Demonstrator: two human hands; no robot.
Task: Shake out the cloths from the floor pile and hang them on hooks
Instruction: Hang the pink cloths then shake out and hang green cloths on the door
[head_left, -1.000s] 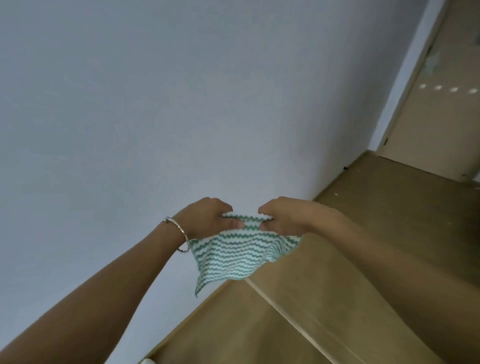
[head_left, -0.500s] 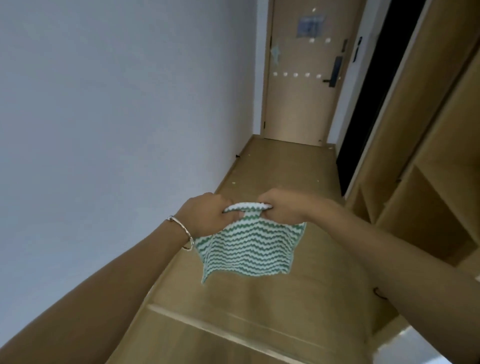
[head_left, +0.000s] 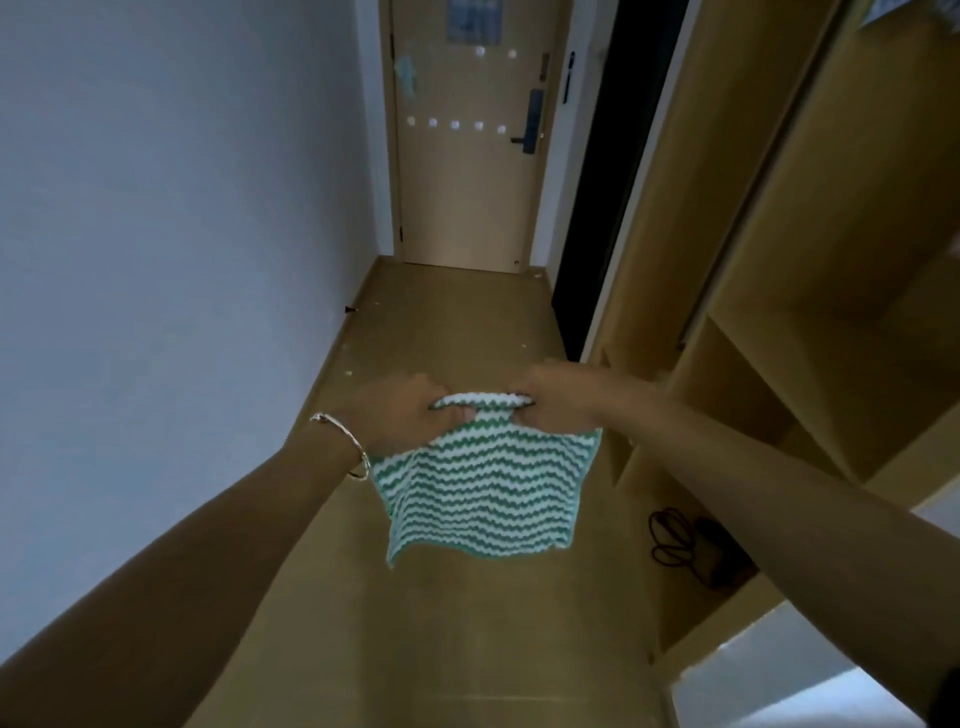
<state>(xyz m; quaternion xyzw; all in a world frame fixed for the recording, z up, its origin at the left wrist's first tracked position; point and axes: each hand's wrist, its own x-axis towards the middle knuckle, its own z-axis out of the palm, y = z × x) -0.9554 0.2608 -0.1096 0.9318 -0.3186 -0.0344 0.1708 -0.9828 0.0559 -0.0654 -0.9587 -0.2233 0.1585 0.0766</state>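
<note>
From the head camera, both arms reach forward and the hands meet close together at about the same height. The left hand (head_left: 402, 415) and the right hand (head_left: 558, 397) each have curled fingers pinching the top hem of a square green-and-white zigzag-striped cloth (head_left: 483, 493). Between the two grips a short stretch of hem arches upward. Below the grips the cloth hangs free in the air and touches nothing else. Its lower left corner dangles lowest.

A thin silver bangle (head_left: 349, 448) circles the left wrist, just behind that grip. Under the grips runs a pale wooden floor (head_left: 441, 634), and to their left stands a plain blue-grey wall (head_left: 156, 260).

Far beyond the grips, at the end of the corridor, is a light wooden door (head_left: 467, 208). A row of small white round studs (head_left: 455, 124) crosses it; whether they are hooks cannot be told. A dark lever handle (head_left: 532, 122) sits near its right edge.

To the right of the grips rises open light-wood shelving (head_left: 779, 312). Below and right of the right-hand grip, a black coiled cable (head_left: 670, 540) lies in a low compartment.
</note>
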